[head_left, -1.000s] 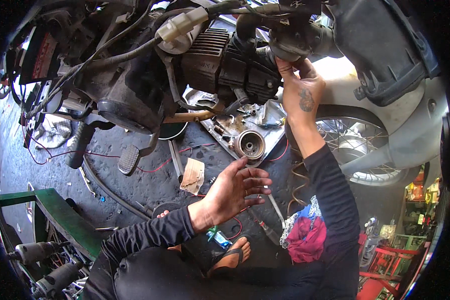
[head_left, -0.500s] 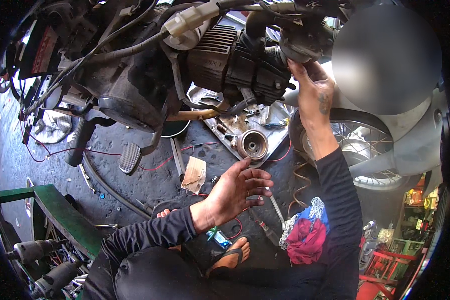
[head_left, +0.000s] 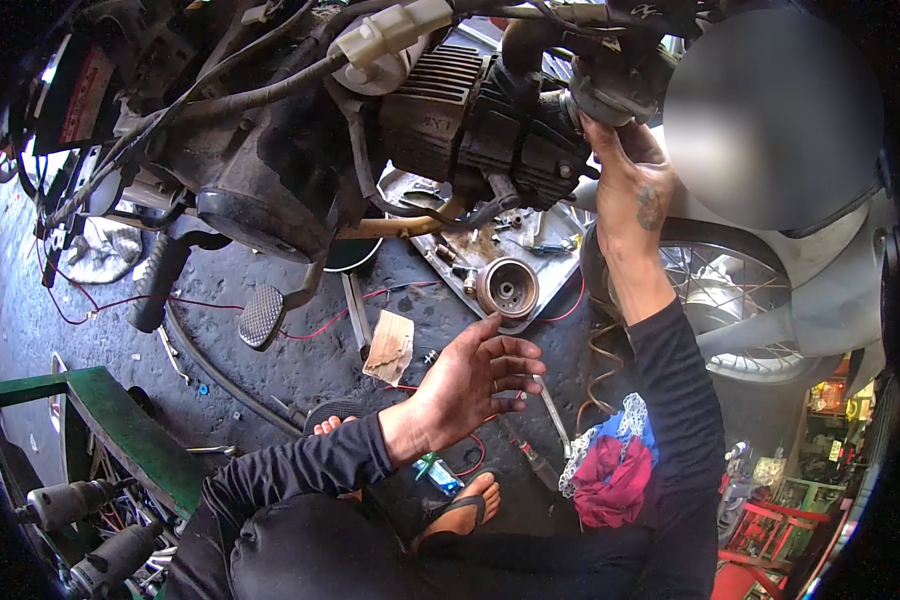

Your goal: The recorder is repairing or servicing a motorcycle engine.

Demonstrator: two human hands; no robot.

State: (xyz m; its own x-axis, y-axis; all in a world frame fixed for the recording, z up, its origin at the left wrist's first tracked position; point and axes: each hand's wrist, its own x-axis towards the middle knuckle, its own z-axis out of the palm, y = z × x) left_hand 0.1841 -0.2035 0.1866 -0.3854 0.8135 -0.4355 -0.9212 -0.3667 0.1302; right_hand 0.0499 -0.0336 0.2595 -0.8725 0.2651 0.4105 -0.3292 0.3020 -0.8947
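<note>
My right hand [head_left: 632, 185] reaches up to the carburetor [head_left: 618, 85] beside the finned engine cylinder [head_left: 532, 150]. Its thumb and fingers are closed around the carburetor's lower part, and some fingertips are hidden behind it. Lower down, my left hand [head_left: 470, 388] hangs in the air with its fingers apart and nothing in it. Beyond its fingertips a round metal drum-like part [head_left: 508, 287] rests on a metal tray [head_left: 440, 262] with several small parts.
A front wheel [head_left: 735, 290] stands at right. A foot pedal [head_left: 262, 318] juts out at left, above a green metal frame [head_left: 135, 440]. On the dark floor lie cardboard [head_left: 389, 347], a screwdriver [head_left: 540, 465] and a magenta cloth [head_left: 613, 480]. Blurring covers the upper right.
The engine, the carburetor and my right hand on it appear slightly further right. My left hand stays nearly in place, fingers still apart.
</note>
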